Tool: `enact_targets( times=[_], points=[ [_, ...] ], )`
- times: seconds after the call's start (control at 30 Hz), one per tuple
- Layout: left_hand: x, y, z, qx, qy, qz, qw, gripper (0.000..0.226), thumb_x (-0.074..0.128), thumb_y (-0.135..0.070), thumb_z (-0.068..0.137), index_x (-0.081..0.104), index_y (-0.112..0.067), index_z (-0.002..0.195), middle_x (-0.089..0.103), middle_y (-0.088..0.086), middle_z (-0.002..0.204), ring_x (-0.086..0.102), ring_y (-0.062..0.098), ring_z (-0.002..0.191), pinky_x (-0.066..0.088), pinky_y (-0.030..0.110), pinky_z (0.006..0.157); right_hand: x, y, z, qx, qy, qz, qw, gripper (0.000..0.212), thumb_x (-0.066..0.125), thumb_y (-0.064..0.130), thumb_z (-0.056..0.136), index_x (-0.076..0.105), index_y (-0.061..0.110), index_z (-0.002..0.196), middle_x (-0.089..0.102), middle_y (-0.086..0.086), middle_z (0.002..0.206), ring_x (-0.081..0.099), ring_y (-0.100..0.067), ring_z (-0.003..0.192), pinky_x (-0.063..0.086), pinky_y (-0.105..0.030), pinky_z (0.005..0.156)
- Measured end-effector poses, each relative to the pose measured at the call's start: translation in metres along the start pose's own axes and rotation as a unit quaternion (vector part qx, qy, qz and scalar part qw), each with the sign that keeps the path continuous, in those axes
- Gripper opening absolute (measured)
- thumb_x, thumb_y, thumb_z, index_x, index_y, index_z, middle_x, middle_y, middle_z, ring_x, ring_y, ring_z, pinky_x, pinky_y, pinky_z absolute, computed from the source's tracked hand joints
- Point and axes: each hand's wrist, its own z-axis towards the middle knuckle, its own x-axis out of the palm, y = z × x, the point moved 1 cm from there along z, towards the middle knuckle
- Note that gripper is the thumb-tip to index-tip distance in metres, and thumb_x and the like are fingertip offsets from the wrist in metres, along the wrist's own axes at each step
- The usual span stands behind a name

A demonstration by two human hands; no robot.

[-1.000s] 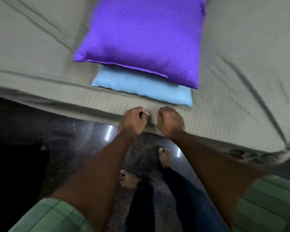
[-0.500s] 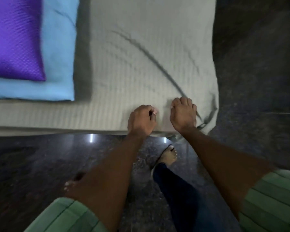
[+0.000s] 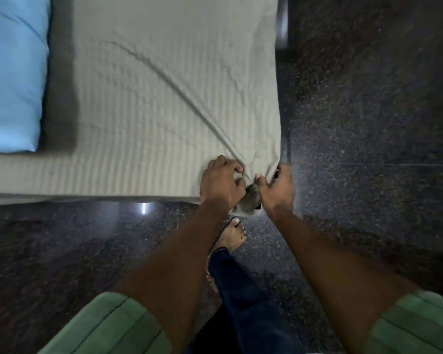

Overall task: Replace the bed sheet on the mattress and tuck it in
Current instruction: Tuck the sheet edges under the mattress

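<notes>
A grey-green ribbed bed sheet (image 3: 164,98) covers the mattress, with one long diagonal crease running down to the near right corner. At that corner my left hand (image 3: 221,182) grips a bunch of the sheet on the front edge. My right hand (image 3: 276,189) pinches the sheet at the corner itself, thumb on top. A loose fold of sheet (image 3: 246,205) hangs between and below the two hands. The mattress corner under the cloth is hidden.
A light blue pillow (image 3: 10,72) lies on the bed at the far left. Dark speckled polished floor (image 3: 368,123) runs along the right side and front of the bed. My bare foot (image 3: 232,236) stands close to the bed's front edge.
I have moved right along the bed's front edge to its right corner. The purple pillow has left the view. Both hands now hold the sheet at the corner.
</notes>
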Motion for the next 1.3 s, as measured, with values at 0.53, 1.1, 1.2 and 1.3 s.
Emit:
enact_targets(
  times=[0.53, 1.1, 1.2, 1.3],
  points=[
    [0.028, -0.017, -0.044, -0.022, -0.058, 0.046, 0.997, 0.04, 0.063, -0.021, 0.087, 0.068, -0.028, 0.126, 0.051, 0.004, 0.126, 0.047, 0.025, 0.12, 0.048, 0.042, 0.1, 0.0, -0.004, -0.013, -0.334, 0.022, -0.41, 0.848, 0.034, 0.045, 0.033, 0.102, 0.058, 0.024, 0.133, 0.049, -0.007, 0.128, 0.04, -0.031, 0.119, 0.032, -0.048, 0.095],
    [0.04, -0.037, -0.052, -0.085, -0.128, -0.015, 0.988, 0.053, 0.045, -0.027, 0.072, 0.072, -0.018, 0.116, 0.06, 0.006, 0.114, 0.053, 0.029, 0.107, 0.047, 0.043, 0.095, 0.018, 0.018, 0.041, -0.295, 0.206, -0.204, 0.911, 0.043, 0.055, 0.028, 0.09, 0.068, 0.015, 0.13, -0.002, -0.005, 0.173, -0.003, -0.035, 0.158, 0.017, -0.06, 0.124],
    [0.053, -0.029, -0.054, -0.089, -0.159, -0.016, 0.983, 0.04, 0.057, -0.017, 0.077, 0.072, -0.019, 0.114, 0.059, 0.004, 0.112, 0.054, 0.028, 0.106, 0.05, 0.046, 0.093, -0.001, -0.005, 0.047, -0.258, 0.087, 0.041, 0.961, 0.018, 0.07, 0.019, 0.085, 0.078, 0.011, 0.099, 0.056, -0.01, 0.143, 0.061, -0.024, 0.124, 0.051, -0.039, 0.106],
    [0.056, -0.023, -0.054, -0.078, -0.147, 0.021, 0.986, 0.043, 0.067, -0.018, 0.076, 0.068, -0.023, 0.119, 0.058, 0.001, 0.116, 0.053, 0.026, 0.109, 0.05, 0.044, 0.094, -0.005, -0.013, 0.042, -0.166, 0.061, 0.065, 0.982, 0.016, 0.084, 0.027, 0.08, 0.072, 0.019, 0.087, 0.069, 0.003, 0.087, 0.067, -0.013, 0.072, 0.06, -0.041, 0.075]
  ],
)
